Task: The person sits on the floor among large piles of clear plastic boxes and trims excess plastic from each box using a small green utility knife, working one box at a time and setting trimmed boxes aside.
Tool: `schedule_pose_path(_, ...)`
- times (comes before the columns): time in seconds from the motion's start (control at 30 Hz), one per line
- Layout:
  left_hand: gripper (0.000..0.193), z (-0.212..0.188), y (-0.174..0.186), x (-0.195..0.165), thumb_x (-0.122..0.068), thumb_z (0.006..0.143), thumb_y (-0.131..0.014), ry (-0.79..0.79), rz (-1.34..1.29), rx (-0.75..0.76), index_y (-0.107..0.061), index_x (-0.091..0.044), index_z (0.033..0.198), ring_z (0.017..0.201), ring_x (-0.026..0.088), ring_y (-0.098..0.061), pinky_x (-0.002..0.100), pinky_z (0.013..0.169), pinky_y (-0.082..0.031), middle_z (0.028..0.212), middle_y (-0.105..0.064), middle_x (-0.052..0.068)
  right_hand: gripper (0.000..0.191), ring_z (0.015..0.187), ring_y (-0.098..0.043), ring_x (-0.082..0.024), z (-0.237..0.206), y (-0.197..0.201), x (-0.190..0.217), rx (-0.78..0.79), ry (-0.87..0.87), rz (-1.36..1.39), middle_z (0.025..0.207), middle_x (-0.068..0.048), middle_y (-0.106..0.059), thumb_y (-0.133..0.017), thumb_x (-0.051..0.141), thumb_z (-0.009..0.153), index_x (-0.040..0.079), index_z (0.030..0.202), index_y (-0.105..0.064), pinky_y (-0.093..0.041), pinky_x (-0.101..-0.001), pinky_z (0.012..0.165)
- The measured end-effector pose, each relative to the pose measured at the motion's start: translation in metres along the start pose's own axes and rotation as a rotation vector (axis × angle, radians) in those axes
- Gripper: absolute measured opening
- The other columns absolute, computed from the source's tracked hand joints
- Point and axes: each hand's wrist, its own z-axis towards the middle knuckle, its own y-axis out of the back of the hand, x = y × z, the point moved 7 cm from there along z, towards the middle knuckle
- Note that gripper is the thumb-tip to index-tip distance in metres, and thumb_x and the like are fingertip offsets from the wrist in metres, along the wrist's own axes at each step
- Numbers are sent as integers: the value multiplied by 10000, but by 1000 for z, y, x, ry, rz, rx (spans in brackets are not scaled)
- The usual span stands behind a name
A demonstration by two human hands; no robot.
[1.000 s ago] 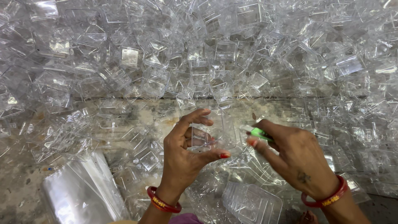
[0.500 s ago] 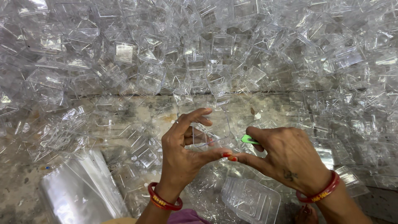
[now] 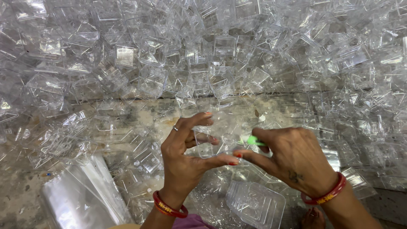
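Clear plastic is everywhere in the head view: a deep heap of small see-through boxes (image 3: pixel 220 46) banks up across the top and both sides, so by the look of it most of the pile is yet to be handled. Finished work is hard to judge; a stack of clear trays (image 3: pixel 256 203) lies just below your hands and a sheaf of clear bags (image 3: pixel 80 199) sits at lower left. Your left hand (image 3: pixel 186 157) curls around one small clear box (image 3: pixel 207 146), thumb under it and fingers (image 3: pixel 201 121) arched over, loosely apart. Your right hand (image 3: pixel 296 159) pinches a small green piece (image 3: pixel 253 140) between thumb and fingertips, pressed close, touching that box's edge.
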Motion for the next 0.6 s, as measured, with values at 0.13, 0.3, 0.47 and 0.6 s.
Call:
schedule_pose_path(0.13,904,-3,-3,9,-360,588,-970,84,-91,-8,-574,-47,1339,947,169,-814,299,778,-663,1266,-700,124,548,420,-577,-186,-5,11,0,-164,-7,80,505,-33,-603,-625,645,868,97,858,-643,-440,-381,449)
schedule_pose_path(0.3,878,-5,-4,9,-260,645,-992,-1,-46,-32,-468,-55,1320,1035,209,-802,321,848,-650,1328,-703,167,322,394,-508,-211,-11,26,1,-288,21,320,505,-76,-556,-454,281,1013,71,913,-677,-397,-406,441)
schedule_pose_path(0.47,817,-5,-1,12,-191,680,-971,-2,-98,-57,-426,-89,1280,1155,241,-761,327,878,-671,1413,-650,206,295,358,-526,-225,-7,22,-5,-181,-104,400,438,-82,-556,-486,314,1019,109,1033,-698,-407,-405,412)
schedule_pose_path(0.6,762,-5,-1,13,-177,712,-948,6,-122,-81,-436,-104,1271,1201,262,-743,356,904,-636,1427,-640,202,264,335,-584,-172,-6,21,6,-254,-7,452,435,-36,-605,-489,253,988,98,1061,-689,-431,-358,375)
